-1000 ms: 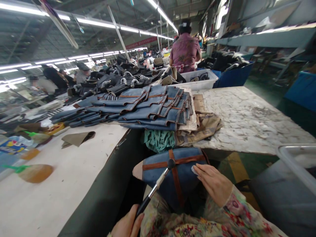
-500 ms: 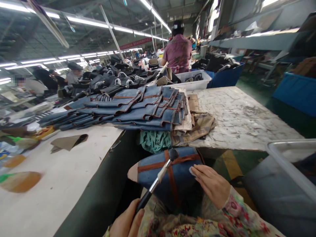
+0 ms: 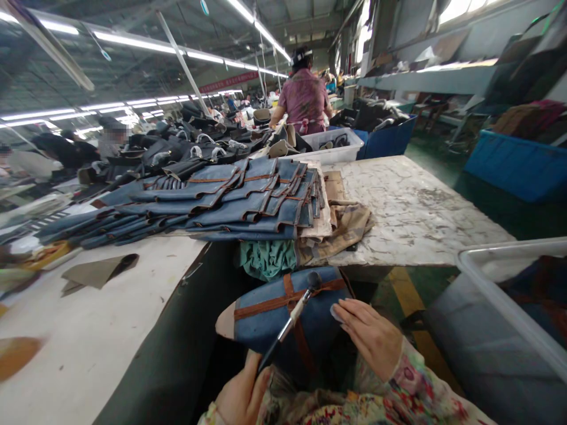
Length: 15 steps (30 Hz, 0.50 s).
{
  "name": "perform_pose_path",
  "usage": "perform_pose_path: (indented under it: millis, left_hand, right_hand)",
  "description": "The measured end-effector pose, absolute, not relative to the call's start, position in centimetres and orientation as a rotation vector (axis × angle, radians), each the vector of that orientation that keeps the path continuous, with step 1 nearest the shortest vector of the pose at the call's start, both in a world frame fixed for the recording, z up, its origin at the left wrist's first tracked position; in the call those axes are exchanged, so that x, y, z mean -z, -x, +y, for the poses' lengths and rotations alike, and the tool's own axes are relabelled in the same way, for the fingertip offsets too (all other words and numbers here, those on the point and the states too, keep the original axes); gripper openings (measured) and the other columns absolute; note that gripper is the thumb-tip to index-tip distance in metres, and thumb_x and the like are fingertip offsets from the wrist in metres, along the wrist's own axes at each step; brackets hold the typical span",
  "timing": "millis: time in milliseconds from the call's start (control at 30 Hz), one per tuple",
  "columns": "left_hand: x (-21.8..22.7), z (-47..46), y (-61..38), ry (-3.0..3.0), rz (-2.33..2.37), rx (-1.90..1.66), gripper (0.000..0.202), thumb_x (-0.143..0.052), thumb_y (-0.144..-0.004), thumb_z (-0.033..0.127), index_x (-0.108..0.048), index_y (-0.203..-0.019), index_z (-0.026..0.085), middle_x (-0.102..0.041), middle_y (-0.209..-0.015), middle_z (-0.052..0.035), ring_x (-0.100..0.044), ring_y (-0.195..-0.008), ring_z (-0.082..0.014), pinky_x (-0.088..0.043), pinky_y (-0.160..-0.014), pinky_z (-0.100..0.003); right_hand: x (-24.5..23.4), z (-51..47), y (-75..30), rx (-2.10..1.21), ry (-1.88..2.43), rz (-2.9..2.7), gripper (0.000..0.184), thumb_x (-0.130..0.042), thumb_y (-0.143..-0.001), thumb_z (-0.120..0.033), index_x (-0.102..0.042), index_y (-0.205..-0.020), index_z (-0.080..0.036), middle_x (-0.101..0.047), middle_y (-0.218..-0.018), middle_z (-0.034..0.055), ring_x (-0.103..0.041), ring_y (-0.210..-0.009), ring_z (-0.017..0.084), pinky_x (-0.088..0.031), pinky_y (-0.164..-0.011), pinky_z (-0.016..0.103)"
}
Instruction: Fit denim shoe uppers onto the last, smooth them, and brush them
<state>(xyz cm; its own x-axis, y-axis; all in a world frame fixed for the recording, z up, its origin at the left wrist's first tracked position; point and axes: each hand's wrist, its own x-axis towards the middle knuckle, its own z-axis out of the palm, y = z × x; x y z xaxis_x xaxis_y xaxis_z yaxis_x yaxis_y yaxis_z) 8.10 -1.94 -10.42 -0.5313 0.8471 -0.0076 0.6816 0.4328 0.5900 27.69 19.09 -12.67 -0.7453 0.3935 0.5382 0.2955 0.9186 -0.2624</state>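
Observation:
My left hand (image 3: 245, 386), closed, grips the black handle of a hammer (image 3: 292, 316). Its metal neck has a pale wrapping, and its dark round head (image 3: 314, 281) is over the bag. The blue bag piece (image 3: 261, 321) with crossed brown straps and a pale pink end lies in front of my lap. Over the bag's right side is my right hand (image 3: 370, 333), its fingers stretched flat and close together. A small whitish piece (image 3: 335, 314) shows at its fingertips; I cannot make out what it is.
A pile of blue strapped bag pieces (image 3: 248, 200) lies ahead on the table. Green cloth (image 3: 268, 260) hangs below it. At right stands a translucent bin (image 3: 469, 307). The worn white tabletop (image 3: 407, 206) stretches beyond. A person in a purple shirt (image 3: 303, 97) stands farther off.
The view has turned slightly right, shifting the surroundings left. The hammer's head stays over the bag, its handle tilted a little differently. My right hand stays at the bag's right side.

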Motion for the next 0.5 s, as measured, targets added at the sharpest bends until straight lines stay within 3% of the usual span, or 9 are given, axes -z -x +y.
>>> perform_pose_path:
  millis: [167, 333, 500]
  left_hand:
    - [10.41, -1.52, -7.88, -1.352, 2.373, -0.812, 0.038, -0.029, -0.085, 0.048, -0.053, -0.101, 0.023, -0.065, -0.079, -0.0022, -0.062, -0.072, -0.0138, -0.047, -0.068, -0.019]
    - [10.48, -1.12, -8.27, -1.383, 2.4, -0.599, 0.038, -0.026, -0.085, 0.044, -0.054, -0.096, 0.021, -0.064, -0.067, -0.002, -0.062, -0.064, -0.0152, -0.046, -0.059, -0.02]
    - [9.9, -1.24, -8.81, -1.477, 2.442, -0.631, 0.035, -0.026, -0.085, 0.044, -0.052, -0.098, 0.025, -0.066, -0.079, -0.001, -0.063, -0.072, -0.0139, -0.046, -0.06, -0.019]
  right_hand:
    - [12.64, 19.02, -27.75, -0.221, 0.489, -2.47, 0.034, -0.031, -0.09, -0.017, -0.051, -0.117, -0.017, -0.054, -0.112, 0.0063, -0.045, -0.108, 0.018, -0.045, -0.089, 0.033]
    - [12.7, 19.08, -27.88, -0.216, 0.482, -2.477, 0.033, -0.031, -0.09, -0.018, -0.051, -0.117, -0.016, -0.054, -0.112, 0.007, -0.045, -0.108, 0.019, -0.044, -0.09, 0.034]
    - [12.43, 19.1, -27.88, -0.207, 0.467, -2.476, 0.034, -0.03, -0.09, -0.018, -0.051, -0.117, -0.016, -0.054, -0.112, 0.0072, -0.045, -0.108, 0.019, -0.045, -0.089, 0.033]
